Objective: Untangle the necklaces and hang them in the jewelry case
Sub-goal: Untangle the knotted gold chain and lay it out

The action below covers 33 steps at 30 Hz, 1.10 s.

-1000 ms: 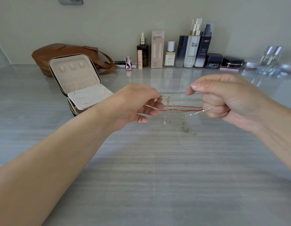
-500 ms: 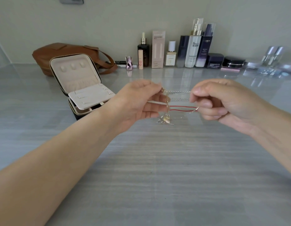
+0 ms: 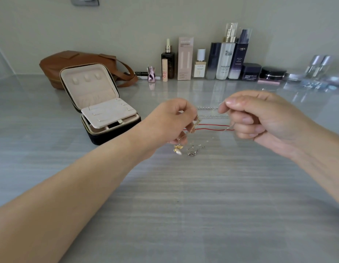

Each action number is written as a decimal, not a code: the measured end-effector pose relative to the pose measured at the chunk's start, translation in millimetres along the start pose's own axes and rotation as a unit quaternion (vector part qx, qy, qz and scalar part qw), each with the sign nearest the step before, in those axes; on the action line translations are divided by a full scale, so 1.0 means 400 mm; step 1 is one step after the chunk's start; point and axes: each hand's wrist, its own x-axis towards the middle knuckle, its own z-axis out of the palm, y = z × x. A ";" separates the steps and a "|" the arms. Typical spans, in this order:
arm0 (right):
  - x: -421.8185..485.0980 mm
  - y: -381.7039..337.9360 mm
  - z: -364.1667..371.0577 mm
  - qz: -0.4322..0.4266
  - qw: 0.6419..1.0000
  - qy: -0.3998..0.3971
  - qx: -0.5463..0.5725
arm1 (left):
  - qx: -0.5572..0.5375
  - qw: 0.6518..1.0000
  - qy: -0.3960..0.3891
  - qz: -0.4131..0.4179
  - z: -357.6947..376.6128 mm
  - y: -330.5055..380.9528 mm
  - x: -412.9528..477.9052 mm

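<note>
Between my hands, above the grey table, stretches a tangle of necklaces: a silver chain (image 3: 207, 107) on top, a second thin chain (image 3: 215, 116) below it, and a doubled red cord (image 3: 212, 127) lowest. My left hand (image 3: 170, 122) pinches the left ends with curled fingers. A gold pendant (image 3: 177, 149) and a small silver pendant (image 3: 192, 153) dangle under it. My right hand (image 3: 260, 118) pinches the right ends. The jewelry case (image 3: 100, 105) stands open to the left of my left hand, its beige lid upright with hooks, nothing hanging in it.
A brown leather bag (image 3: 77, 63) lies behind the case. A row of cosmetic bottles and jars (image 3: 222, 59) lines the back wall. Glass items (image 3: 317, 71) sit at the far right. The grey table (image 3: 184, 196) spreads towards me.
My hands came closer together half a second ago and have drawn slightly apart again. The gold pendant now hangs lower under my left hand, and the chains are taut.
</note>
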 end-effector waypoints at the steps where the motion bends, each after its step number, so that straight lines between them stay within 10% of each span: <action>1: 0.000 0.000 0.001 0.001 1.000 0.000 -0.001 | 0.022 1.000 0.002 0.010 0.000 0.000 0.000; 20: -0.024 -0.005 0.025 0.048 0.962 -0.178 -0.201 | -0.050 0.997 -0.032 -0.042 -0.018 0.010 -0.006; 33: -0.007 0.018 0.031 -0.008 0.958 -0.034 -0.284 | 0.061 0.997 -0.007 0.055 -0.004 0.025 -0.018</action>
